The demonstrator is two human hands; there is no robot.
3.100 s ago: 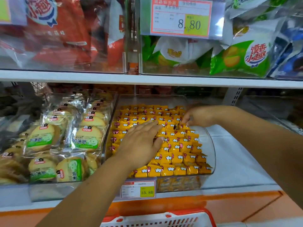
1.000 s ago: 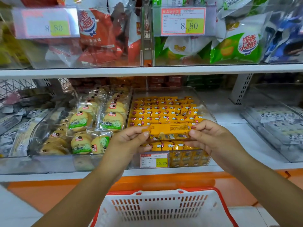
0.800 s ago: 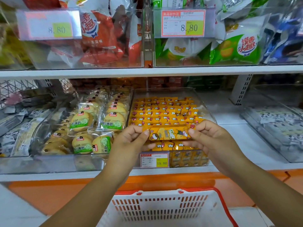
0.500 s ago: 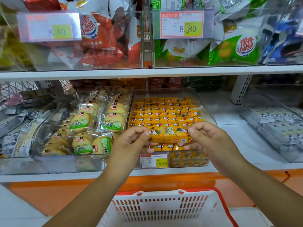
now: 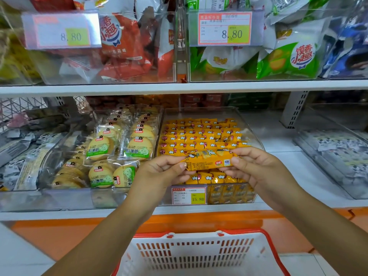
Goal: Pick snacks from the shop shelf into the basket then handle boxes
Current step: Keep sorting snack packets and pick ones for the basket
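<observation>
Standing above and behind the hands, the shelf (image 5: 179, 87) carries clear bins of bagged snacks. Below the wrists waits the basket (image 5: 199, 253); nothing lies in the part that shows. Just beyond the fingertips sits the bin (image 5: 203, 112) of yellow packs, where both hands were reaching three seconds ago. Now the left hand (image 5: 159, 172) and the right hand (image 5: 256, 170) each pinch one end of a single pack (image 5: 209, 160) between thumb and fingers. They hold it level in front of the bin — lifted out, but not yet lowered toward the basket. Over the last second it has been rolled in the fingers: plain back, then the cartoon face, now a side with fine print and a small red logo. That looks like checking the pick — the drop into the basket is still to come. Under the hands a tag (image 5: 189, 195) reads 15.80. Above the right hand a red tag (image 5: 225, 28) reads 8.80, and above the left a pale tag (image 5: 61, 30) also reads 8.80. The other writing is Chinese, too small to read surely.
</observation>
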